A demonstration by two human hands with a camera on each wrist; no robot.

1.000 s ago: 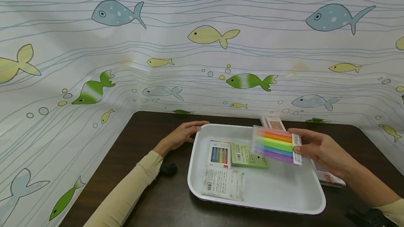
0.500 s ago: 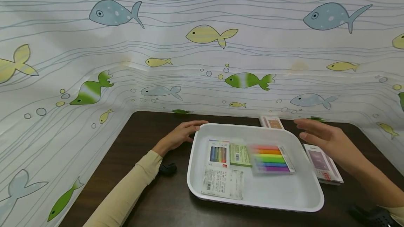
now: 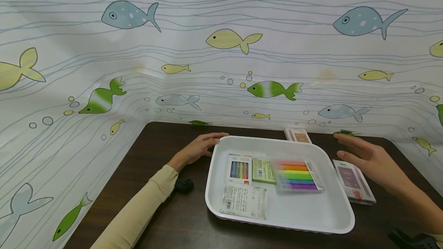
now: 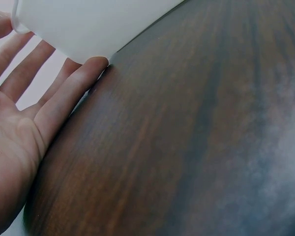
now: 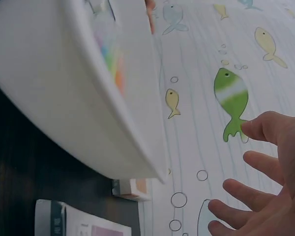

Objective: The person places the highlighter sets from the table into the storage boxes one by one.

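Fish-print sheet rises around a dark tabletop

The white, wave-lined sheet stands behind the tabletop and along both its sides. In the head view a yellow fish is at 12 o'clock, a spotted blue fish at 2, a small yellow fish just past 3, a slim green fish at 8, and a pale-banded green fish at 9, with a yellow bubble beside its snout. The wood-grain tabletop, brown with rounded far corners, fills the hours from about 4 to 8.
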